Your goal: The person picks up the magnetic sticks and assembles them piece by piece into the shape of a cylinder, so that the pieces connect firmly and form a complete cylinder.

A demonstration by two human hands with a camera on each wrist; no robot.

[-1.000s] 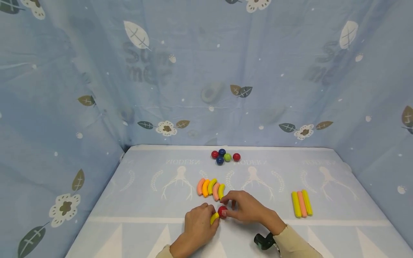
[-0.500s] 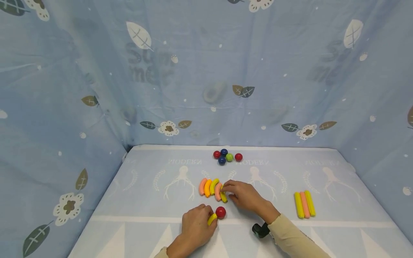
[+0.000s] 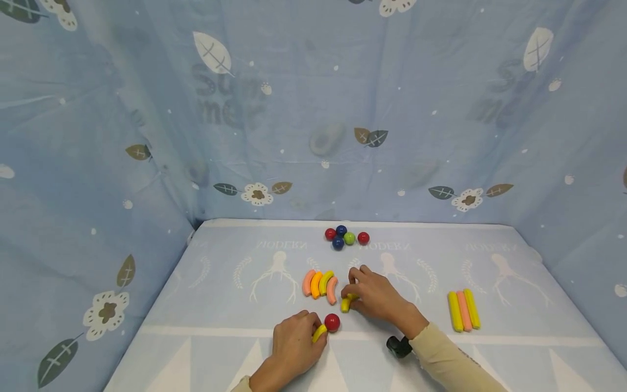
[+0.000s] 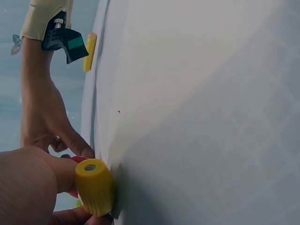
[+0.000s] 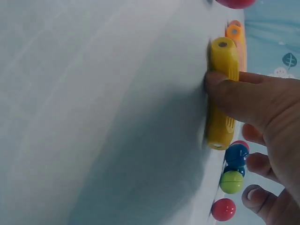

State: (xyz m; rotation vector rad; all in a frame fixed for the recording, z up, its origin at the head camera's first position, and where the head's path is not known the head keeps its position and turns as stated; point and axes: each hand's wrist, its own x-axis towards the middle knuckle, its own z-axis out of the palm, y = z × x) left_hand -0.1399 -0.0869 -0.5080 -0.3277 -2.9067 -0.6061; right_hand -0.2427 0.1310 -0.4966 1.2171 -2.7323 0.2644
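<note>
So on my feed the left hand (image 3: 296, 343) is pinching a yellow curved piece (image 3: 319, 333) right beside a red ball (image 3: 332, 323), slightly farther out the right hand (image 3: 374, 294) has another yellow piece (image 3: 345, 306) pinched near four curved sticks (image 3: 315, 286), and way back I see five balls (image 3: 338, 243).

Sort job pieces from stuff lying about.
Likely active:
left hand with curved yellow piece
right hand with similar piece
glossy red ball

Likely idle:
four curved pink, orange, yellow pieces
three straight yellow, pink sticks
glossy red, blue, green balls
</note>
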